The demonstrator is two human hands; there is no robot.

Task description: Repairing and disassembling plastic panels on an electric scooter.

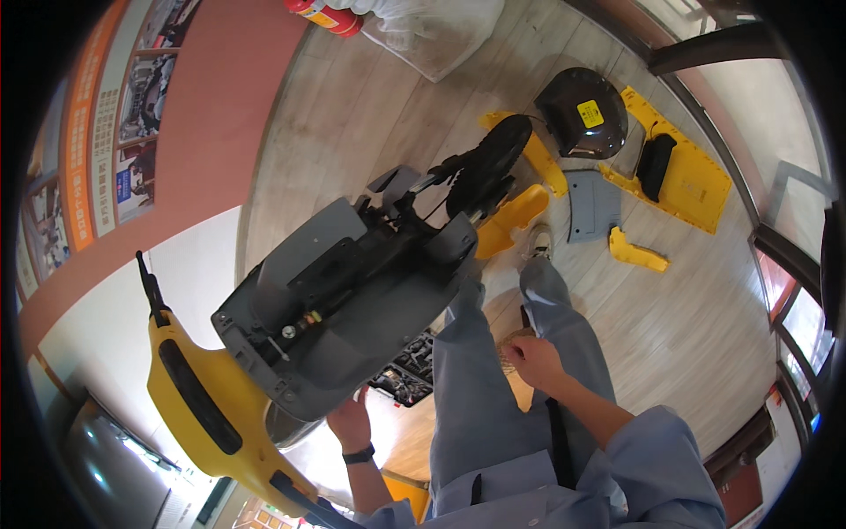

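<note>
A large grey plastic panel assembly point(352, 326), like a scooter's front body, stands tilted at my left, with a black tyre point(490, 167) at its far end. A yellow handlebar cover point(198, 397) with a black strip adjoins its near left side. My left hand point(351, 423), wearing a dark wrist band, is at the panel's lower edge; its fingers are partly hidden there, so their grip is unclear. Over my right thigh, my right hand point(533, 360) has curled fingers. Whether something small is in them does not show.
On the floor ahead lie yellow body panels point(696, 181), a dark rounded cover point(582, 115), a grey plate point(592, 205) and a small yellow piece point(636, 251). A black tool case point(405, 375) lies beside my left leg. A red fire extinguisher point(326, 16) stands far off.
</note>
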